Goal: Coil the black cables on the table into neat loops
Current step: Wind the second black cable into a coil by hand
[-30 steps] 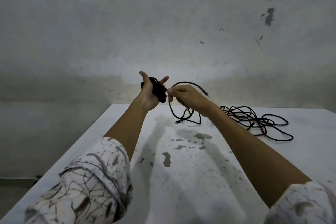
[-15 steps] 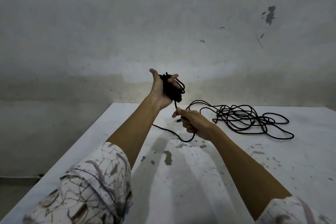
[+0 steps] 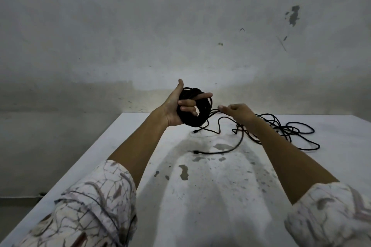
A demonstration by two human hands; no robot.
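Head view: left hand [image 3: 174,110] holds coiled cable [image 3: 202,114]; right hand [image 3: 237,112] pinches strand [image 3: 214,112].

1. Dim, cool light is filling the frame; a brighter patch is glowing on the stained grey plaster wall [image 3: 200,72] at centre.
2. Soft shadows of both forearms are falling on the white speckled table top [image 3: 210,196] in the lower centre.
3. A small glare is showing at the upper right edge.
4. Wide-angle distortion is bending the table edges, and the patterned white sleeves [image 3: 90,210] at the bottom corners are looking soft.
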